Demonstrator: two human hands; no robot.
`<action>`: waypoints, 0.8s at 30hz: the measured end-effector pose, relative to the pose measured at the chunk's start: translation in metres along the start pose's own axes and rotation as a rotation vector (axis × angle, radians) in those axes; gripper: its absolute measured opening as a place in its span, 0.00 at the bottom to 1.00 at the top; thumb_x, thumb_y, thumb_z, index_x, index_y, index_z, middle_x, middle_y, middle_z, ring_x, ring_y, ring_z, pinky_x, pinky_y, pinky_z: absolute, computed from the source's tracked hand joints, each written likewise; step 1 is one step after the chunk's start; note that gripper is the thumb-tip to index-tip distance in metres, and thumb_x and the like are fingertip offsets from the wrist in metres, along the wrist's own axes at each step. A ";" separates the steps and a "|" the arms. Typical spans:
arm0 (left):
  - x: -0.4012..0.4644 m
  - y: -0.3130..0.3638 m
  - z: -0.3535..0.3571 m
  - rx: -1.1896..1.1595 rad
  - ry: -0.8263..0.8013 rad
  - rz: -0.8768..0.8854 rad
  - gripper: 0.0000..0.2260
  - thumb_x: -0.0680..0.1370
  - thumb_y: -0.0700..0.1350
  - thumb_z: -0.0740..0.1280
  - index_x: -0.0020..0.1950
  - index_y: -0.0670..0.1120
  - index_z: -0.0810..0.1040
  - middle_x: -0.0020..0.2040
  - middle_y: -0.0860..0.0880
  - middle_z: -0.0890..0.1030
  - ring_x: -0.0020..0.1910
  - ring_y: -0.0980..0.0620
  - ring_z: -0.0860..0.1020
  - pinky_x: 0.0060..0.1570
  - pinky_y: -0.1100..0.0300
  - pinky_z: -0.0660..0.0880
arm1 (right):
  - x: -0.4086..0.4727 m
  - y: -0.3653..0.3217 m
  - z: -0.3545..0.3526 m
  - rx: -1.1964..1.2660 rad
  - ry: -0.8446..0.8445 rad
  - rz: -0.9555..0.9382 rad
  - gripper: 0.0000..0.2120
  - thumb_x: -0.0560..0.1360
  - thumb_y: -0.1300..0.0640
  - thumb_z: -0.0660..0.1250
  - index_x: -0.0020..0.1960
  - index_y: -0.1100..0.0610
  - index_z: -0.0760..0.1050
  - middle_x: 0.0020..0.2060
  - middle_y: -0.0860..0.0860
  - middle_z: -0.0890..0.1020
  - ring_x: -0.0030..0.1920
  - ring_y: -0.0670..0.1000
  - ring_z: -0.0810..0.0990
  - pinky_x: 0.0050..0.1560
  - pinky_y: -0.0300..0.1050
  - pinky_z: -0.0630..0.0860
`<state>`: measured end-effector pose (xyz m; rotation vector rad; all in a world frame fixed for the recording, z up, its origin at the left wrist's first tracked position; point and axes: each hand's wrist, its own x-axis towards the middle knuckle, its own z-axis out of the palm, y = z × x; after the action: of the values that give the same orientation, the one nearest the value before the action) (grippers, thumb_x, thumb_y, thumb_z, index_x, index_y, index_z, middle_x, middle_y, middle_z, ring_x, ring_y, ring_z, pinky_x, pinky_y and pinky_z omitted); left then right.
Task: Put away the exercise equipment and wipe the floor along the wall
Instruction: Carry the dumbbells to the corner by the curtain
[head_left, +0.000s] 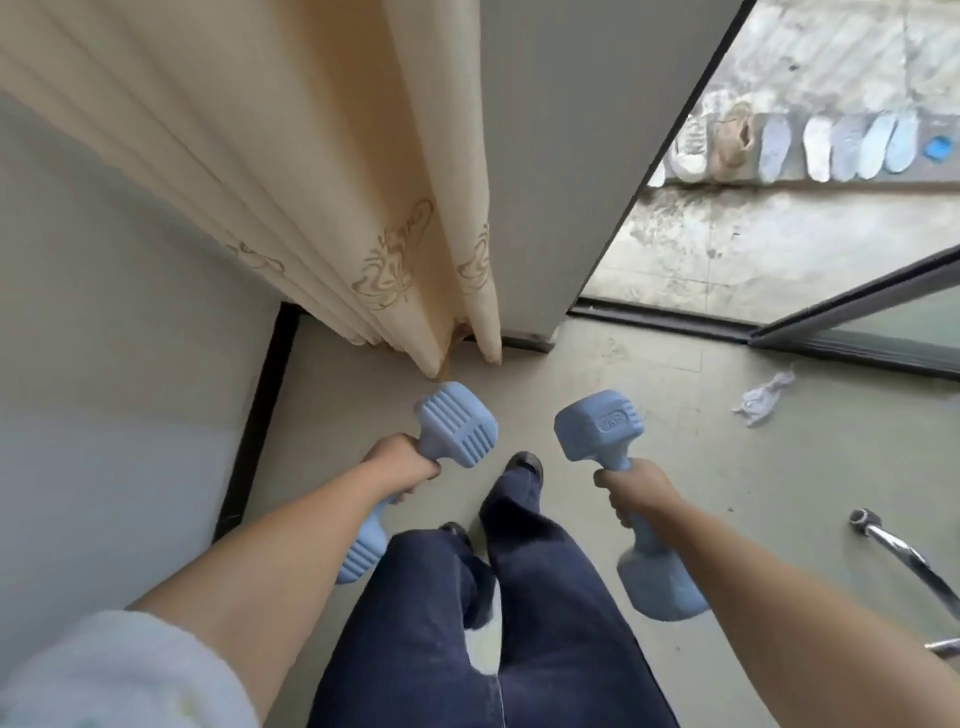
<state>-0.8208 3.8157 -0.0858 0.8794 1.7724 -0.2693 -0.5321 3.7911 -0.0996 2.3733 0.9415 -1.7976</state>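
I hold two light blue dumbbells above the floor, one in each fist. My left hand (402, 465) grips the handle of the left dumbbell (457, 426), whose ribbed head points toward the curtain. My right hand (636, 491) is closed around the handle of the right dumbbell (597, 428); its other head hangs lower by my forearm. A crumpled white cloth (763, 397) lies on the grey floor (675, 395) to the right, well apart from both hands.
A beige curtain (322, 197) hangs to the floor ahead, beside a grey pillar (571, 156). A white wall with black skirting (254, 431) runs along the left. An open sliding door (857, 332) leads to a balcony with shoes. A chrome tube (893, 551) stands at right.
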 end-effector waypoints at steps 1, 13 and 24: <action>0.020 0.006 0.001 0.001 -0.011 -0.009 0.03 0.72 0.41 0.65 0.39 0.44 0.73 0.28 0.46 0.71 0.26 0.48 0.68 0.27 0.62 0.66 | 0.019 -0.004 0.000 0.013 -0.035 0.026 0.07 0.71 0.63 0.62 0.36 0.61 0.68 0.26 0.56 0.72 0.25 0.53 0.68 0.29 0.42 0.65; 0.335 0.032 0.100 0.081 0.016 -0.136 0.08 0.74 0.43 0.65 0.35 0.42 0.72 0.29 0.46 0.75 0.26 0.49 0.71 0.28 0.62 0.68 | 0.336 0.020 0.087 0.156 -0.058 0.177 0.06 0.72 0.62 0.63 0.38 0.61 0.69 0.28 0.56 0.73 0.25 0.52 0.68 0.28 0.40 0.65; 0.549 0.043 0.200 -0.170 0.053 -0.093 0.07 0.73 0.41 0.65 0.36 0.41 0.72 0.29 0.45 0.73 0.24 0.49 0.70 0.29 0.62 0.68 | 0.543 0.045 0.149 0.515 -0.004 0.197 0.07 0.73 0.64 0.63 0.38 0.59 0.67 0.29 0.56 0.71 0.26 0.52 0.68 0.28 0.40 0.66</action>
<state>-0.7229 3.9674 -0.6430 0.6900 1.8585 -0.1532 -0.5558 3.9432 -0.6431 2.6097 0.2390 -2.1621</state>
